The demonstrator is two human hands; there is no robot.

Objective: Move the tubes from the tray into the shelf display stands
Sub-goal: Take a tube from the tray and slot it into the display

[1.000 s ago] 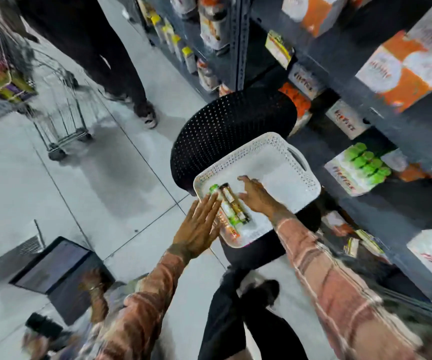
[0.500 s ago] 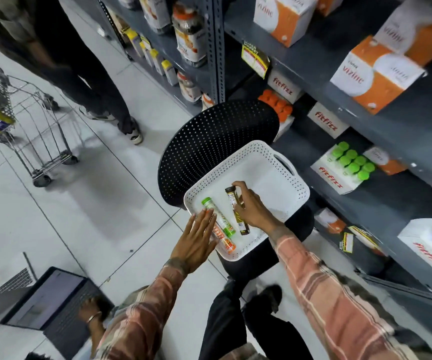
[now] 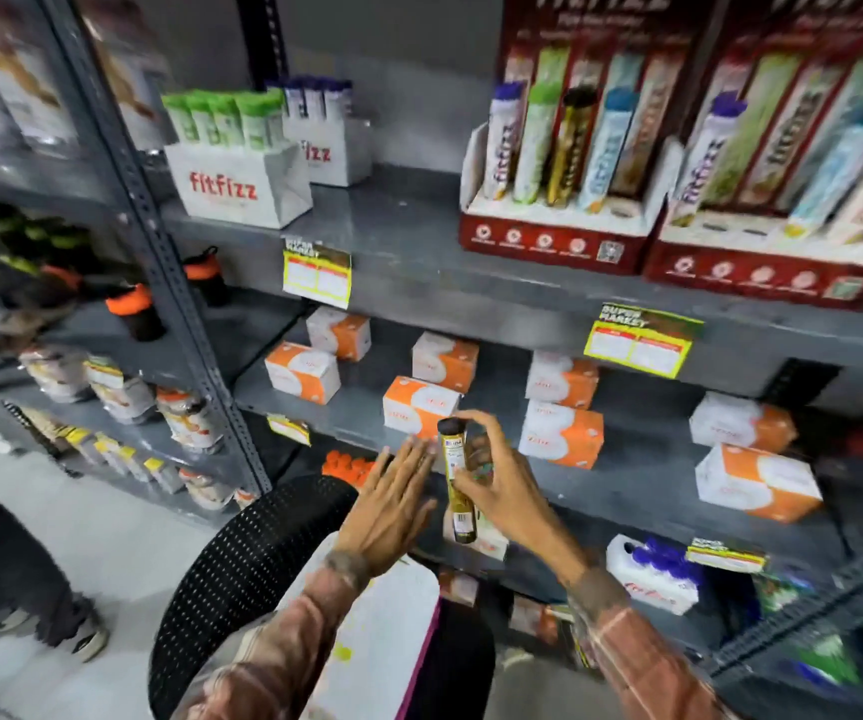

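A: Where is the tube (image 3: 456,478) found, and how is it held?

B: It is held upright, dark cap uppermost, in front of the middle shelf (image 3: 627,491). It is clasped by the right hand (image 3: 497,483), fingers curled round its upper half and one fingertip laid over the cap, probably so that it can be steered cap-up into a slot.

A: And the left hand (image 3: 393,504)?

B: It is spread wide and flat just beside the tube, with nothing gripped; whether the tube is touched cannot be told. It is probably kept there to steady the tube.

A: Where is the tube meant to go?

B: The red display stand (image 3: 549,236) is seen on the shelf above, well apart from the tube, with empty holes left in its front row. The tray (image 3: 382,641) is glimpsed below on the black chair (image 3: 242,569), largely hidden by the sleeves.
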